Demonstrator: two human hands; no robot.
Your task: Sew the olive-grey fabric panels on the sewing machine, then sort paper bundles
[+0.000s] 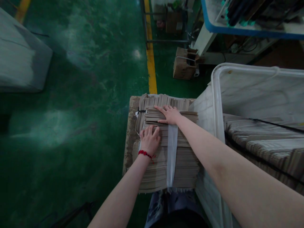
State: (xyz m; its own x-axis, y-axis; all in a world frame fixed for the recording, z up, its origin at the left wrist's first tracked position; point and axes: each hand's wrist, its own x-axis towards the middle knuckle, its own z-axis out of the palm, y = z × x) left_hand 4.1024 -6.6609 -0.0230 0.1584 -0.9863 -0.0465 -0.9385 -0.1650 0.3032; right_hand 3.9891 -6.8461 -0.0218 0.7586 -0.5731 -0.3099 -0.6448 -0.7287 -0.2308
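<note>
Stacked grey-brown sheets lie in bundles on a worn board in front of me. A pale strap runs over the nearer bundle. My right hand rests with fingers spread on a smaller bundle lying across the others. Just nearer to me and to the left, my left hand, with a red bracelet at its wrist, lies on the sheets with its fingers slightly bent and apart. A black tie with a white bit shows at the far bundle's left side.
A large white bin holding strapped sheets stands at the right. Beyond are a blue-edged table, a cardboard box and a metal rack. At the far left is a pale block-shaped object.
</note>
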